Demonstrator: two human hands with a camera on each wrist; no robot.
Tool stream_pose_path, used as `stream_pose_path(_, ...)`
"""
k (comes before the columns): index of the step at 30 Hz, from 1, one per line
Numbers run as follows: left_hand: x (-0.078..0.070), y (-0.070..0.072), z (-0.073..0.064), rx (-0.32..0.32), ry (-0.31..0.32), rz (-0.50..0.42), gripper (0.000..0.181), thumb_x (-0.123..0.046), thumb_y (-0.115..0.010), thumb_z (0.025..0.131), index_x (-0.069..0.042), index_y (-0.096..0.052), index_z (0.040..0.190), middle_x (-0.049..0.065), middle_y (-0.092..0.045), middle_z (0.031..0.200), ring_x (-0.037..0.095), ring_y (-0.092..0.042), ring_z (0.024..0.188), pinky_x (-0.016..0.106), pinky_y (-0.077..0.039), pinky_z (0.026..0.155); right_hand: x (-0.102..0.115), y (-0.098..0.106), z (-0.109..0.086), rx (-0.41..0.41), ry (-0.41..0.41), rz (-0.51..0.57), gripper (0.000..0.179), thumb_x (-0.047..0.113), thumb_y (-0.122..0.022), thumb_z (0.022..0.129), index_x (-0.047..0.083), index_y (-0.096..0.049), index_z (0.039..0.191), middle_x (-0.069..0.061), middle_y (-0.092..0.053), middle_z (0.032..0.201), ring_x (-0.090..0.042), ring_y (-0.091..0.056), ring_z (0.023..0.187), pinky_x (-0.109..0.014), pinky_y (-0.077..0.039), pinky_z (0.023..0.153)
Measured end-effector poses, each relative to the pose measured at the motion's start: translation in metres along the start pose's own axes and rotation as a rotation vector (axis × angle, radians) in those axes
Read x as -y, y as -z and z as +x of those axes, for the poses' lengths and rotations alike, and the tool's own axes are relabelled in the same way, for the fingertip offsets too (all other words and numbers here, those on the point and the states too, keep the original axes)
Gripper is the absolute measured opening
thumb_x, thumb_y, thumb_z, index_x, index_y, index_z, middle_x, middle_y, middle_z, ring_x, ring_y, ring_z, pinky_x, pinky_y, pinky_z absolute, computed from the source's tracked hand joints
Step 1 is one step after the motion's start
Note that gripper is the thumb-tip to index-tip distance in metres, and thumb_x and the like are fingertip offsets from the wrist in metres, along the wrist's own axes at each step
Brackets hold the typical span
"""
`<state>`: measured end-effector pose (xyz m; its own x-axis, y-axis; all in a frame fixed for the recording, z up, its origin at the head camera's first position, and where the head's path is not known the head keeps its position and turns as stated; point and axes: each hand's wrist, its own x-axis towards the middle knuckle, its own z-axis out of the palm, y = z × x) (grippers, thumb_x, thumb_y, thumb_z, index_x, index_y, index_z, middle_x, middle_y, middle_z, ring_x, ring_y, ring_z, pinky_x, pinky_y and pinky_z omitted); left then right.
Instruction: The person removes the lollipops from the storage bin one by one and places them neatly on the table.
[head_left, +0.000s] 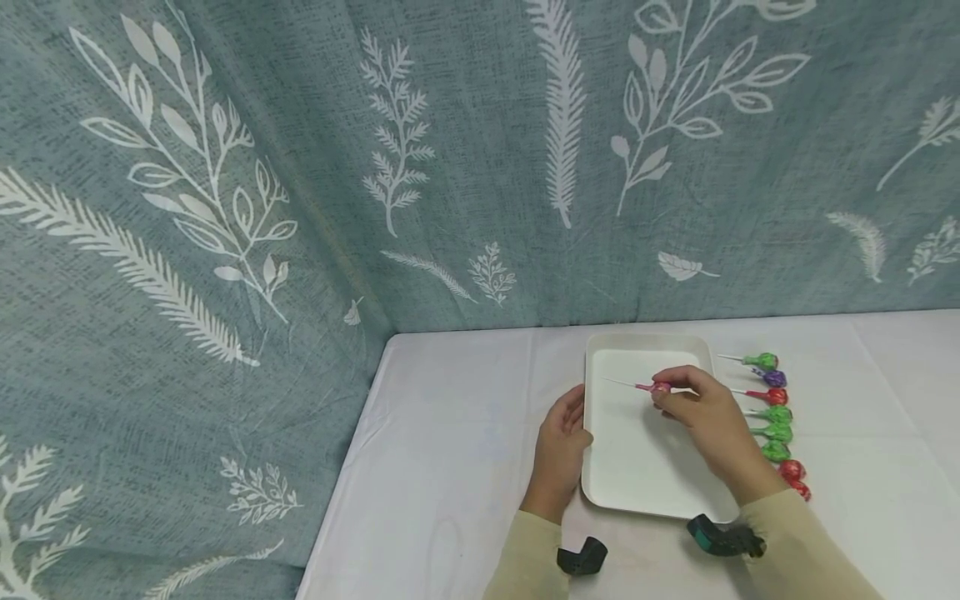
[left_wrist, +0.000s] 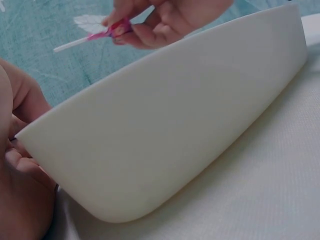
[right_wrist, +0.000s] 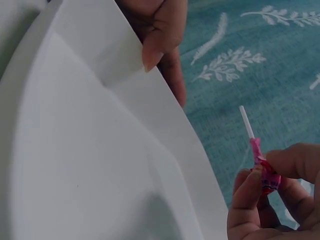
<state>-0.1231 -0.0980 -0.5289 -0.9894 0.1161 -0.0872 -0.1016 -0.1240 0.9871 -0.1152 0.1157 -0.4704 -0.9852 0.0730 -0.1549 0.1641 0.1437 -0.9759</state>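
My right hand [head_left: 708, 417] pinches a pink-wrapped lollipop [head_left: 660, 387] by its candy head, above the white tray [head_left: 637, 467]. The white stick points left in the head view; in the right wrist view the lollipop's pink wrapper [right_wrist: 256, 147] shows between thumb and fingers. My left hand [head_left: 558, 446] grips the tray's left side, with the thumb at the rim and the fingers outside the wall. In the left wrist view the tray's outer wall [left_wrist: 150, 125] fills the middle, and part of the left hand [left_wrist: 25, 165] shows at the left edge. No other lollipop is visible inside the tray.
Right of the tray, several wrapped lollipops lie in a column on the white tablecloth [head_left: 450, 433]: green [head_left: 765, 361], purple [head_left: 775, 378], red [head_left: 777, 397] and more green and red. The lowest are partly hidden by my right arm. A teal leaf-patterned curtain [head_left: 465, 167] hangs behind.
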Motion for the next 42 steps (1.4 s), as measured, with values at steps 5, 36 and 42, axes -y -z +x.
stream_pose_path(5,0.002,0.001,-0.001,0.007,0.005,-0.009,0.072,0.014,-0.045,0.088,-0.003,-0.053,0.157,0.011,-0.056,0.156,0.026,-0.052,0.146,0.034,-0.045,0.118,-0.004,0.01,-0.01,-0.022,-0.02,-0.023,0.038,0.019,-0.07,0.107,-0.005,-0.065,0.136,-0.018,-0.062,0.131,-0.009,-0.069,0.101,-0.024,-0.061,0.087)
stream_pose_path(36,0.003,0.002,0.004,-0.003,-0.001,0.004,0.071,0.016,-0.045,0.088,-0.003,-0.054,0.156,0.01,-0.056,0.156,0.025,-0.052,0.146,0.034,-0.045,0.117,-0.032,0.079,-0.071,-0.151,-0.068,-0.129,0.033,0.027,-0.074,0.107,0.008,-0.065,0.132,0.0,-0.074,0.095,-0.015,-0.058,0.072,-0.03,-0.048,0.053)
stream_pose_path(42,0.005,0.002,0.002,0.001,-0.004,0.004,0.071,0.016,-0.044,0.089,-0.003,-0.053,0.156,0.01,-0.057,0.156,0.025,-0.052,0.146,0.034,-0.045,0.117,-0.044,0.092,-0.093,-0.187,-0.142,-0.174,0.042,0.035,-0.074,0.106,0.005,-0.065,0.135,-0.001,-0.079,0.099,-0.012,-0.069,0.083,-0.024,-0.055,0.066)
